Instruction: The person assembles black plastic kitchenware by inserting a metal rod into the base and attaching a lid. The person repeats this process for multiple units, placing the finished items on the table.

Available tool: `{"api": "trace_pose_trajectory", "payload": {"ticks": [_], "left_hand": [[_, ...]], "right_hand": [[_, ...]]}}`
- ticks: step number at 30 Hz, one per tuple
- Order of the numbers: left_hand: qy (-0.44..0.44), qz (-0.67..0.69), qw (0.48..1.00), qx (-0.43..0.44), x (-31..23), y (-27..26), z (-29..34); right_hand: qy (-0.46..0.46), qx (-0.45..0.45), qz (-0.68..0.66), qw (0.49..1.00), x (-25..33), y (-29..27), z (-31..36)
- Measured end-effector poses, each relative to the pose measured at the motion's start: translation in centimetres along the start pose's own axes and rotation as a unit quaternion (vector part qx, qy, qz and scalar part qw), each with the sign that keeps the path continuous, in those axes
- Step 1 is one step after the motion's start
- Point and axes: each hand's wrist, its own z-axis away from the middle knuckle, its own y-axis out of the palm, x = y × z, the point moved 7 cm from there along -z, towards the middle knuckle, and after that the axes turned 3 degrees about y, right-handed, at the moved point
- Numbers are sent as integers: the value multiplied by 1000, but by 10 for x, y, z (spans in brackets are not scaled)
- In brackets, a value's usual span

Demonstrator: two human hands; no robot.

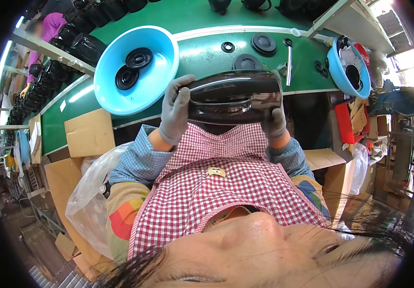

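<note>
A glossy black jug body [231,98] lies sideways between my two gloved hands, in front of my chest at the green bench's near edge. My left hand [176,108] is closed around its left end, with the thumb up against the side. At the wider right end my right hand [276,122] grips it; part of that hand is hidden behind the jug. Just beyond the jug, a round black lid [247,62] rests on the bench, partly covered by it. Another black lid [263,44] and a small black ring [227,47] lie farther back.
A light-blue basin [102,86] with black round lids stands to the left. On the right are a wrench-like metal tool [289,65] and a smaller blue basin [337,77] of parts. Rows of black jugs [89,48] line the far left, where another person [51,29] stands. Cardboard boxes [89,133] flank me.
</note>
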Motion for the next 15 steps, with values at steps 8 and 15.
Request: {"api": "trace_pose_trajectory", "payload": {"ticks": [8,15], "left_hand": [[256,-306,907,137,-35,-5,-97],[214,-653,722,-74,-97,-146,-311]], "right_hand": [[138,40,-104,984,-27,-36,-120],[-83,-61,622,776,-67,-114,-359]]}}
